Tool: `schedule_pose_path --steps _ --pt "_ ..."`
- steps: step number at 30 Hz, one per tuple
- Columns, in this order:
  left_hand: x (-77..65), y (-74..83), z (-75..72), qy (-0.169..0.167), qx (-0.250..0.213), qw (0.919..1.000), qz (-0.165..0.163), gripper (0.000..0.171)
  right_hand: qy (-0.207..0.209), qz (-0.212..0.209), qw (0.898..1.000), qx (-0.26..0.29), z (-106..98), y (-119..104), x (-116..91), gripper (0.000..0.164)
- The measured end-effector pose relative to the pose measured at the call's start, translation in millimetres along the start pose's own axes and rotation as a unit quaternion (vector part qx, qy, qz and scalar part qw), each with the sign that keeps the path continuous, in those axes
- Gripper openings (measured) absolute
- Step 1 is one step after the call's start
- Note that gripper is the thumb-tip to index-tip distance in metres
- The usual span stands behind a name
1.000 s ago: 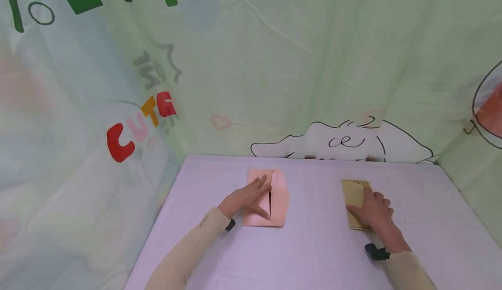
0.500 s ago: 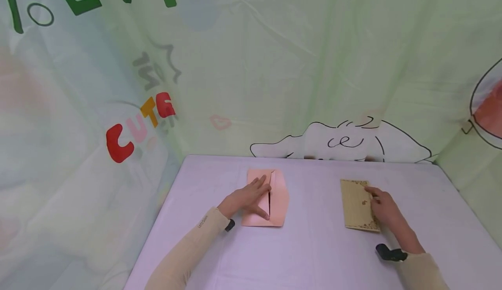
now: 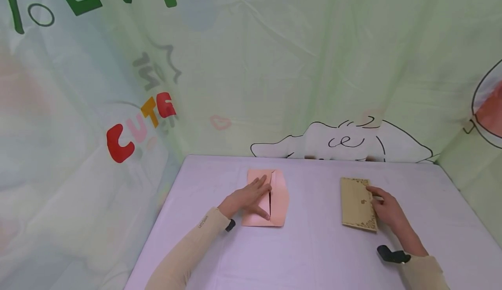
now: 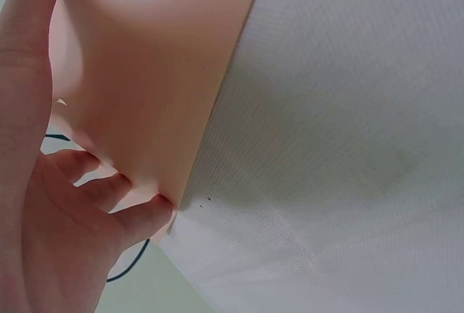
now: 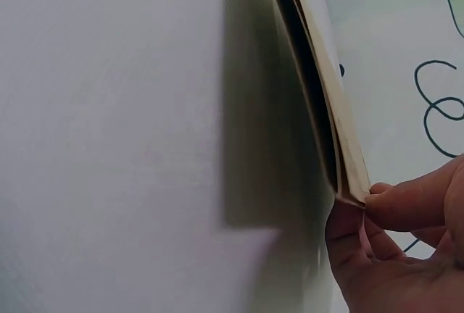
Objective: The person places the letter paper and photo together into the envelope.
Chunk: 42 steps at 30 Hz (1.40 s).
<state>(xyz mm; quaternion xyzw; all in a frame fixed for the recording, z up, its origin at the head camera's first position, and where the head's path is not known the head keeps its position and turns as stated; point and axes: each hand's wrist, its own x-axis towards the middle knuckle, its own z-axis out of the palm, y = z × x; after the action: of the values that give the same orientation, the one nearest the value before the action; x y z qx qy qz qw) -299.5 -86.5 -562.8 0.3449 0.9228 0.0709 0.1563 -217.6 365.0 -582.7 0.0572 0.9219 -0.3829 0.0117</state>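
A pink paper envelope (image 3: 279,205) lies on the table, its flap toward the right and a dark slit along its opening. My left hand (image 3: 251,196) rests on it with fingers and thumb spread. In the left wrist view the envelope (image 4: 159,74) runs along under the fingers, its straight edge beside the cloth. To the right is a tan folded card (image 3: 354,203) with brown patterned corners and a small mark on its front. My right hand (image 3: 388,209) pinches its right edge. The right wrist view shows the card's layers (image 5: 341,124) edge-on, slightly parted and raised above the cloth.
A pale lilac cloth (image 3: 310,246) covers the table. Printed curtains (image 3: 274,72) hang along the back and left side, close to the table's far edge. Each wrist wears a black camera mount (image 3: 392,254).
My right hand has slid from across the card's front to its right edge, then lifted the card slightly off the table. The left hand and envelope stay in place.
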Motion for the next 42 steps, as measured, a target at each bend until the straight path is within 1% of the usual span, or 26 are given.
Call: schedule_pose_path --steps 6,13,16,20,28,33,42 --pt "-0.4 -0.4 0.3 0.000 0.000 1.0000 0.000 0.092 -0.003 -0.015 1.000 0.006 1 -8 0 0.050" --pt "-1.5 0.7 -0.7 -0.003 -0.003 1.0000 -0.001 0.093 -0.005 -0.014 1.000 0.002 4 -17 1 0.051" --pt "-1.1 0.4 -0.5 -0.001 -0.002 1.0000 0.000 0.093 -0.004 -0.025 1.000 0.006 5 -19 1 0.050" --pt "-0.3 -0.3 0.2 -0.001 -0.001 1.0000 0.000 0.093 -0.006 -0.040 0.999 0.013 10 -21 1 0.049" --pt "1.4 -0.6 0.1 -0.004 -0.001 1.0000 -0.006 0.096 -0.004 -0.054 0.998 0.015 20 -24 1 0.047" --pt "3.0 -1.5 1.4 -0.002 0.001 1.0000 -0.006 0.095 -0.001 -0.054 0.998 0.010 22 -29 1 0.047" --pt "1.8 -0.8 0.7 -0.001 0.000 1.0000 -0.005 0.094 -0.019 -0.043 0.999 0.022 26 -41 2 0.048"
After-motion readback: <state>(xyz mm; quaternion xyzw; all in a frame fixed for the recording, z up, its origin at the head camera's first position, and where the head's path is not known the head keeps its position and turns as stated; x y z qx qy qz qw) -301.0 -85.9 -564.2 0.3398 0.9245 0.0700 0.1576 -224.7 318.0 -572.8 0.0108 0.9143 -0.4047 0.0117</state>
